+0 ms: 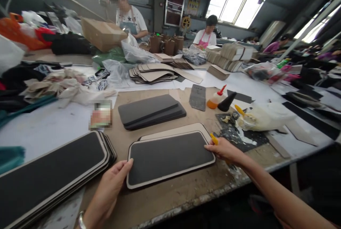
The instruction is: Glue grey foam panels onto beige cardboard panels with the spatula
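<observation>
- Left grip [113,181]: pinching the left edge of the dark panel [170,159].
- Right grip [222,149]: pinching its right edge, plus a yellow handle [214,138].
- Dark panel: between both grips.
- Panel stack [61,165]: left of left grip.

Looks smooth and matt on the dark panel [170,159] and the loose dark sheets [146,110], but scuffed and rough on the brown table top [186,200]. Shines like metal on the bracelet [81,220], and looks like cloudy plastic on the jug [274,114], with thick, smeary paste [243,135] on the black mat [261,138]. Looks like dull cardboard on the box [102,35], thin, crinkly plastic on the clear bag [139,54] and soft, crumpled cloth in the heap of scraps [58,84].
</observation>
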Demonstrator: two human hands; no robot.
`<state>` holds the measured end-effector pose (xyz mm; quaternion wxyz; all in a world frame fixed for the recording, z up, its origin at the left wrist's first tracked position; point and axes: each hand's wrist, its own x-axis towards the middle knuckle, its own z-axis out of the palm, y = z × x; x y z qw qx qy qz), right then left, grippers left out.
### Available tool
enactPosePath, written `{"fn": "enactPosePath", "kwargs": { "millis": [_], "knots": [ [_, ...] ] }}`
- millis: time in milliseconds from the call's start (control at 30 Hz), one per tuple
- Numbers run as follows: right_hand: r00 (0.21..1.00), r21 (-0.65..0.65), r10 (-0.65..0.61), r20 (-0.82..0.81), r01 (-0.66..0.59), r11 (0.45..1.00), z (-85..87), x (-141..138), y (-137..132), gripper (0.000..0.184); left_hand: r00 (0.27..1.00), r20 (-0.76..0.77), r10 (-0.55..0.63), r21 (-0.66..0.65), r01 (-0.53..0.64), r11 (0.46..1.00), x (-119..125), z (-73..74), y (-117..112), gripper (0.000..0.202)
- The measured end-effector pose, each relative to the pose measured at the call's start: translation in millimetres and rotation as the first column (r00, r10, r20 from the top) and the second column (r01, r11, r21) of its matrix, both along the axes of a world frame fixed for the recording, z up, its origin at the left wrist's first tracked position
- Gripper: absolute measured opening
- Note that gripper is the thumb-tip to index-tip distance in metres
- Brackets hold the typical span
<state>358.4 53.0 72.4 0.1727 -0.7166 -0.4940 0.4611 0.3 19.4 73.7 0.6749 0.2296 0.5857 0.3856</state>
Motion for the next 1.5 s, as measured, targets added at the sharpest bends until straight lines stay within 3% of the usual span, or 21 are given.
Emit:
{"fn": "enactPosePath", "kwargs": {
  "millis": [100,333,500,667,900,1333,1500],
  "knots": [
    [1.000,-0.007,-0.003,-0.005,0.003,1.000,1.1,-0.5,-0.8,0.035,0.999,-0.013,-0.041,-0.006,0.041,0.999,-0.4,-0.3,2.8,0.048],
    [1.000,-0.010,0.011,-0.003,-0.011,1.000,-0.2,-0.3,-0.9,0.031,1.000,-0.017,-0.016,-0.012,0.015,1.000,0.5,-0.9,2.0,0.048],
    [0.992,0.172,0.004,0.126,-0.026,0.985,1.5,-2.9,-3.8,0.022,0.999,-0.030,0.036,0.024,-0.035,0.999,2.8,-1.8,0.7,0.046],
    [0.967,0.336,-0.012,0.256,-0.078,0.939,18.2,-6.3,-12.4,0.023,0.996,-0.044,0.083,0.125,-0.077,0.989,3.6,-1.5,-5.2,0.044],
    [0.949,0.425,-0.011,0.315,-0.130,0.896,44.9,-13.5,-16.0,0.026,0.991,-0.026,0.132,0.257,-0.121,0.959,-7.4,1.9,-15.0,0.041],
    [0.953,0.473,0.059,0.297,-0.201,0.858,74.3,-76.8,-0.1,0.035,0.930,-0.072,0.360,0.406,-0.302,0.863,-55.0,16.5,-38.6,0.038],
    [0.957,0.458,0.096,0.274,-0.218,0.862,73.6,-95.5,4.1,0.038,0.904,-0.067,0.422,0.425,-0.356,0.832,-71.8,20.6,-47.9,0.034]
  ]
}}
